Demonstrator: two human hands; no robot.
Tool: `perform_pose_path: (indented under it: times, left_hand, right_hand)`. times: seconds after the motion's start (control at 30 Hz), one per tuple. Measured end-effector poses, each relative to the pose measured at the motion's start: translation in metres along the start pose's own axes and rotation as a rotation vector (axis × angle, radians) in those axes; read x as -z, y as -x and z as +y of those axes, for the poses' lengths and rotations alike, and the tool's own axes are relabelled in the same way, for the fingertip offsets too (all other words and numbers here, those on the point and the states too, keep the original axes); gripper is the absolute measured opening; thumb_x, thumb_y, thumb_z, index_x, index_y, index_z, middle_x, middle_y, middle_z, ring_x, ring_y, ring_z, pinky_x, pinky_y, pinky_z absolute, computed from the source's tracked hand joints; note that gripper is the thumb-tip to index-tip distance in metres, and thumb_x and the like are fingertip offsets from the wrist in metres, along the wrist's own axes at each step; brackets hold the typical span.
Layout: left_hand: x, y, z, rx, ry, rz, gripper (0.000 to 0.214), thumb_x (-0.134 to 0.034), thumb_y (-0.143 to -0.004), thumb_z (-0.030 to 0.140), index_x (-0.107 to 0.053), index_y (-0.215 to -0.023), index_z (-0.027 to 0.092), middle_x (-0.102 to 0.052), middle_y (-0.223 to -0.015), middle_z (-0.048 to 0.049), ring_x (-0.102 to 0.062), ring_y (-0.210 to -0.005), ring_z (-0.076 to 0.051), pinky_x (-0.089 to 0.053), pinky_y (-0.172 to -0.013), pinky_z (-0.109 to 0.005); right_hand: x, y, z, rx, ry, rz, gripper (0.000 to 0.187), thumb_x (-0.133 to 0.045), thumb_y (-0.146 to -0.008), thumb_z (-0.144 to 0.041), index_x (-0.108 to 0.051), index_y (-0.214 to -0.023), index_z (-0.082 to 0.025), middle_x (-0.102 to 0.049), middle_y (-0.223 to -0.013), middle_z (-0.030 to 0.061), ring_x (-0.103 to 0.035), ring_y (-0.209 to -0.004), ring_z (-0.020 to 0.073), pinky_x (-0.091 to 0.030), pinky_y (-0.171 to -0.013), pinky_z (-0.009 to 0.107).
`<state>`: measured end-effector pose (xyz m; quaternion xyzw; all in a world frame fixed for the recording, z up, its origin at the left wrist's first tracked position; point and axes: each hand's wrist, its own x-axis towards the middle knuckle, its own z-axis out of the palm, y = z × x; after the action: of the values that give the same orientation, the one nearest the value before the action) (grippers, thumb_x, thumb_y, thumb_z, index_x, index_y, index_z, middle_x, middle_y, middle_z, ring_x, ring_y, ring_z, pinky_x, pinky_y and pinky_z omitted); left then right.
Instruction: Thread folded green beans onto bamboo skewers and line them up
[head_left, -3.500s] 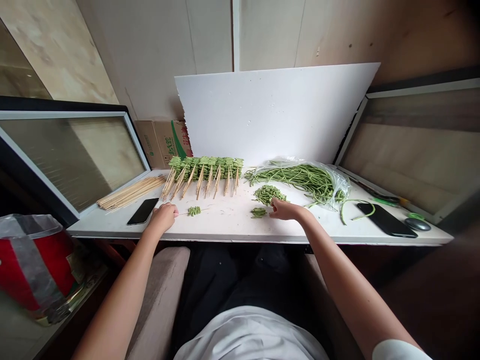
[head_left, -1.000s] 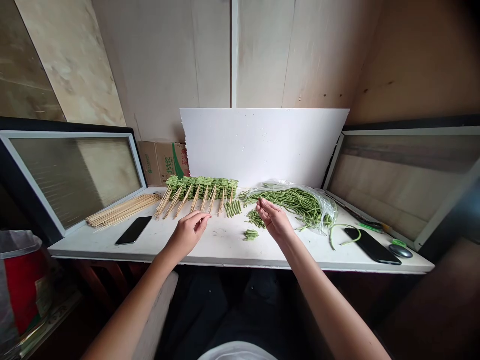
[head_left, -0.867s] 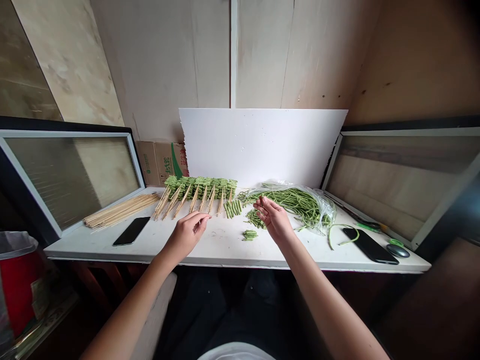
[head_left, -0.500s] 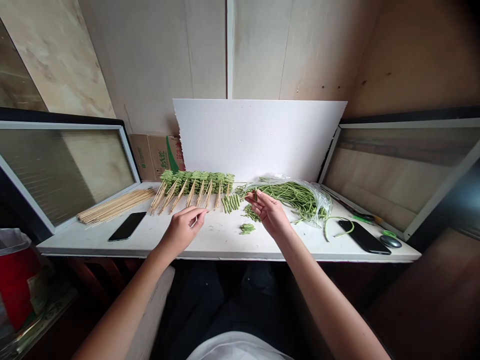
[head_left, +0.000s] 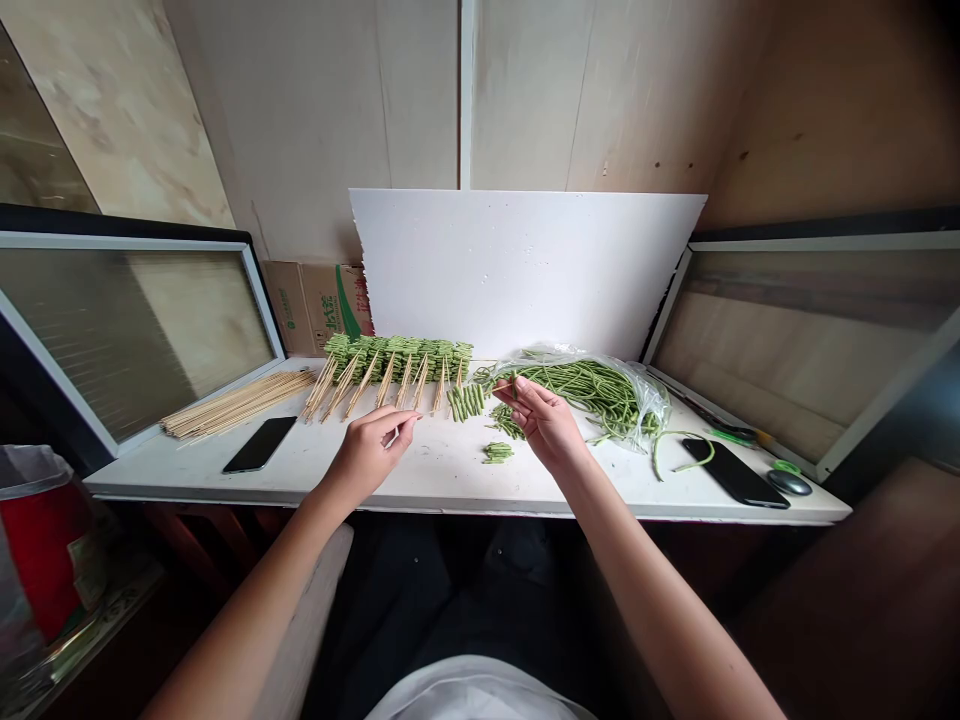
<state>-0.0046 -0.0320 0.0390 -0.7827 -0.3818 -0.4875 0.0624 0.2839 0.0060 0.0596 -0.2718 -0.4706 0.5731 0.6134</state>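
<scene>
My left hand (head_left: 371,448) is closed in a pinch at the blunt end of a thin bamboo skewer, mostly too fine to make out. Several cut green bean pieces (head_left: 466,402) are threaded side by side along it, held above the table between my hands. My right hand (head_left: 546,422) pinches another short bean piece (head_left: 514,384) by the skewer's pointed tip. Below lie a small bundle of cut pieces (head_left: 497,452) and a loose heap of cut pieces (head_left: 507,420), the latter partly behind my right fingers.
Finished bean skewers (head_left: 397,358) are stacked at the back left, sticks toward me. Bare skewers (head_left: 236,403) lie further left, beside a phone (head_left: 259,445). Long beans (head_left: 592,392) fill a clear plastic bag at the right. Another phone (head_left: 731,472) and a mouse (head_left: 789,482) sit far right.
The view has shifted slightly. Both hands keep their pinches, and the bean piece in my right hand stays close to the skewer's tip.
</scene>
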Motion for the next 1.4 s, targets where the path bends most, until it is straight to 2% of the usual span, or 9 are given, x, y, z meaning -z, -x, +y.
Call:
perform_pose_path:
  times: [0.3,0.67,0.87,1.03,1.4]
  left_hand:
    - [0.0018,-0.0011,-0.0017,-0.016,-0.008,0.017,0.023,-0.058,-0.104,0.024,-0.08,-0.107,0.018,-0.066,-0.08,-0.0015,-0.048,-0.06,-0.01,-0.043,-0.06,-0.024]
    - [0.0038,-0.0017,-0.0014,-0.042,-0.044,0.015,0.027,-0.056,-0.104,0.024,-0.082,-0.107,0.018,-0.061,-0.074,-0.0003,-0.048,-0.061,-0.011,-0.041,-0.06,-0.025]
    - [0.0049,0.0008,-0.0049,-0.027,-0.043,-0.013,0.029,-0.054,-0.105,0.026,-0.082,-0.11,0.019,-0.071,-0.086,-0.0052,-0.06,-0.068,-0.013,-0.047,-0.066,-0.026]
    - [0.0054,0.002,-0.0065,-0.035,-0.065,-0.024,0.028,-0.055,-0.106,0.025,-0.081,-0.111,0.018,-0.074,-0.092,-0.0067,-0.065,-0.073,-0.014,-0.05,-0.07,-0.027]
    - [0.0076,0.0012,-0.0022,-0.026,-0.045,-0.047,0.028,-0.054,-0.106,0.024,-0.081,-0.11,0.018,-0.074,-0.093,-0.007,-0.066,-0.075,-0.015,-0.051,-0.072,-0.027]
  right_hand:
    - [-0.0034,0.0028,-0.0032,-0.01,-0.053,-0.021,0.035,-0.092,-0.075,-0.046,-0.082,-0.1,-0.024,-0.082,-0.114,0.0068,-0.073,-0.122,0.0291,-0.053,-0.062,0.024]
    - [0.0029,-0.0019,0.0013,-0.003,-0.024,0.002,0.035,-0.093,-0.074,-0.045,-0.082,-0.099,-0.024,-0.083,-0.111,0.0068,-0.075,-0.119,0.0277,-0.05,-0.063,0.024]
    - [0.0051,-0.0038,0.0028,0.002,0.02,0.013,0.033,-0.093,-0.074,-0.045,-0.082,-0.098,-0.023,-0.083,-0.111,0.0089,-0.076,-0.116,0.0283,-0.046,-0.06,0.024]
    - [0.005,-0.0039,0.0017,0.013,0.034,0.032,0.035,-0.095,-0.07,-0.044,-0.083,-0.096,-0.022,-0.083,-0.105,0.0091,-0.076,-0.114,0.0295,-0.046,-0.058,0.023]
    - [0.0057,-0.0013,0.0002,0.029,0.098,0.026,0.036,-0.096,-0.069,-0.044,-0.082,-0.094,-0.023,-0.083,-0.101,0.0085,-0.077,-0.108,0.0281,-0.052,-0.063,0.026]
